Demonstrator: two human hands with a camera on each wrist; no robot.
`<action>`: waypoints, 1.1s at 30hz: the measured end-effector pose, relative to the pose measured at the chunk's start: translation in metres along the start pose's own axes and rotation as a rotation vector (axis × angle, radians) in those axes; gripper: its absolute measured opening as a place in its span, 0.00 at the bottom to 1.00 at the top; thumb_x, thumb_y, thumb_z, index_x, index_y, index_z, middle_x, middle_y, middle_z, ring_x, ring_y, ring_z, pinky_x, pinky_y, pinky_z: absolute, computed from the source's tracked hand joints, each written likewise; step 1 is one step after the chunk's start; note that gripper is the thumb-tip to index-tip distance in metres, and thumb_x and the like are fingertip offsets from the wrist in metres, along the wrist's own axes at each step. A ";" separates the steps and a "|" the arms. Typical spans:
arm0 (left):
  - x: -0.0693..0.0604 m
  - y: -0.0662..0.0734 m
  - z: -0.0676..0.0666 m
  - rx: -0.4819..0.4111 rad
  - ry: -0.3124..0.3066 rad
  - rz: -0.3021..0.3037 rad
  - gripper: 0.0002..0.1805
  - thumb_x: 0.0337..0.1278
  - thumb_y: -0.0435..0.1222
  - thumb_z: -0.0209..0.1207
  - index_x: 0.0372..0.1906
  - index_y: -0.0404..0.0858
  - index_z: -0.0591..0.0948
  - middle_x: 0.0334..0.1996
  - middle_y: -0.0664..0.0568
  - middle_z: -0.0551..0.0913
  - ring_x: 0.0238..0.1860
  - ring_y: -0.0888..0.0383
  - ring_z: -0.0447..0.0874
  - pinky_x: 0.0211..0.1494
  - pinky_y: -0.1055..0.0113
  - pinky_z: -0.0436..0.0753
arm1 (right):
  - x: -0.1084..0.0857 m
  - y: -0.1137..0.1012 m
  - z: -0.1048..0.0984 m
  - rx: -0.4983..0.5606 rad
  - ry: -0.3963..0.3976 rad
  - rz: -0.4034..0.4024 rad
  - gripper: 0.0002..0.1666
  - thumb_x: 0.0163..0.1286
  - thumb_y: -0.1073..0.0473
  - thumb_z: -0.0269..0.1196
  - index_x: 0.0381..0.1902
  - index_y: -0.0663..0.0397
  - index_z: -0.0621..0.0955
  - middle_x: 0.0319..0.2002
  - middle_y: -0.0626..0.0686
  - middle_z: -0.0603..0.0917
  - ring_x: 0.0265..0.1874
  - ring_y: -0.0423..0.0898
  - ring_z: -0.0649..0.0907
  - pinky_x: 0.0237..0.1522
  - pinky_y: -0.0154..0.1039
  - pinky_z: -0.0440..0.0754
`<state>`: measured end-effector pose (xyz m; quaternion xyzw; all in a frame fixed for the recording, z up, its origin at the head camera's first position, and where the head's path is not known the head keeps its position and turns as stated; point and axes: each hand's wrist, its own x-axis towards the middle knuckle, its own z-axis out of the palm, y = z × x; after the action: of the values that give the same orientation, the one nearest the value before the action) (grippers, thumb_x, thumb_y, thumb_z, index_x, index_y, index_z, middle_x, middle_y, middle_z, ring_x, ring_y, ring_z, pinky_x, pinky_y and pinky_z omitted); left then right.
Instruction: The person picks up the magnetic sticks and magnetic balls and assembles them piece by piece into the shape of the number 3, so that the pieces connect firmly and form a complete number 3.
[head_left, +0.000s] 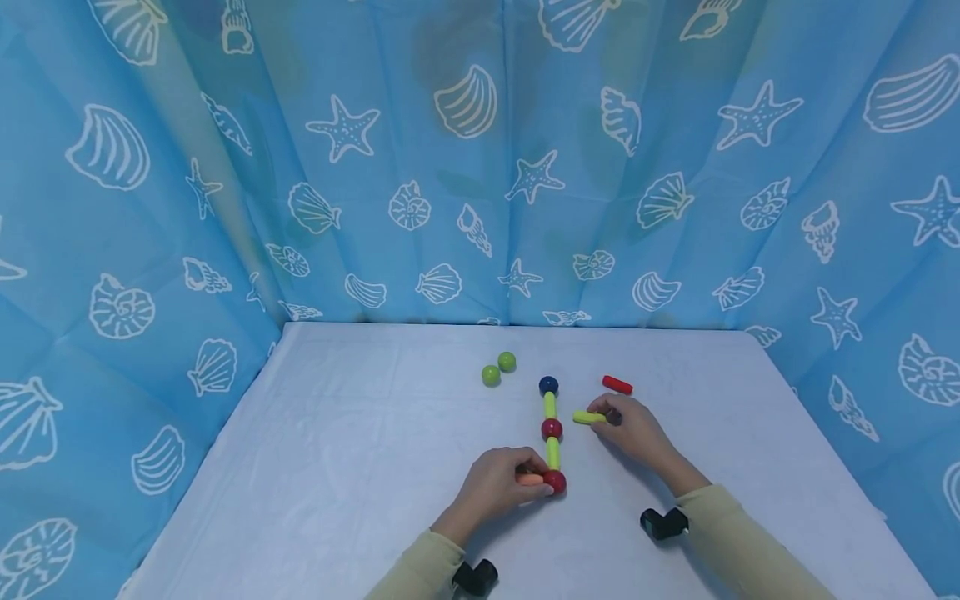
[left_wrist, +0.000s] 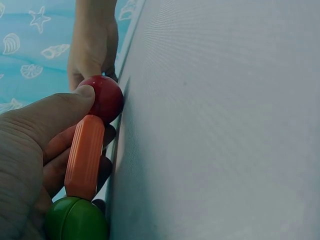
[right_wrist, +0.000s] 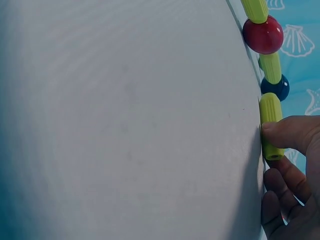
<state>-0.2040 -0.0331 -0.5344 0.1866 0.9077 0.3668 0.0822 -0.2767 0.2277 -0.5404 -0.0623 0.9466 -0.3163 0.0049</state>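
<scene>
A chain of balls and sticks lies on the table: a dark blue ball (head_left: 549, 385), a yellow-green stick (head_left: 551, 406), a red ball (head_left: 552, 428), another yellow-green stick (head_left: 553, 453) and a nearer red ball (head_left: 555, 482). My left hand (head_left: 498, 483) grips that nearer ball and an orange stick (left_wrist: 85, 157) touching it; a green ball (left_wrist: 76, 219) sits at the stick's other end in the left wrist view. My right hand (head_left: 633, 429) pinches a loose yellow-green stick (right_wrist: 271, 125) between thumb and fingers, right of the chain and apart from it.
Two light green balls (head_left: 491, 375) lie behind and left of the chain. A red stick (head_left: 617, 384) lies just beyond my right hand. The white table (head_left: 337, 458) ends at a blue shell-patterned curtain (head_left: 412, 167). Black wrist devices (head_left: 663, 525) are on both arms.
</scene>
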 end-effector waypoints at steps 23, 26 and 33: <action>0.001 0.001 -0.002 0.011 -0.008 0.007 0.12 0.54 0.46 0.74 0.43 0.53 0.87 0.32 0.69 0.81 0.34 0.68 0.73 0.41 0.71 0.75 | 0.019 -0.023 -0.010 0.017 0.031 -0.069 0.15 0.69 0.61 0.68 0.52 0.52 0.82 0.48 0.53 0.84 0.46 0.52 0.80 0.48 0.48 0.83; 0.002 -0.001 -0.002 0.012 -0.009 0.006 0.12 0.54 0.46 0.74 0.43 0.53 0.87 0.32 0.70 0.81 0.34 0.68 0.73 0.41 0.71 0.75 | 0.027 -0.029 -0.009 0.011 0.018 -0.071 0.15 0.70 0.59 0.68 0.53 0.50 0.82 0.48 0.53 0.84 0.47 0.51 0.80 0.47 0.47 0.83; 0.002 -0.001 0.000 0.011 -0.005 0.013 0.12 0.54 0.45 0.74 0.43 0.53 0.87 0.32 0.69 0.81 0.33 0.68 0.73 0.40 0.72 0.75 | 0.049 -0.046 -0.002 0.011 -0.007 -0.076 0.16 0.70 0.57 0.68 0.55 0.47 0.82 0.50 0.52 0.83 0.50 0.52 0.79 0.50 0.48 0.82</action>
<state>-0.2062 -0.0331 -0.5353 0.1937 0.9083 0.3618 0.0811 -0.3201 0.1864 -0.5097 -0.0991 0.9419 -0.3211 -0.0033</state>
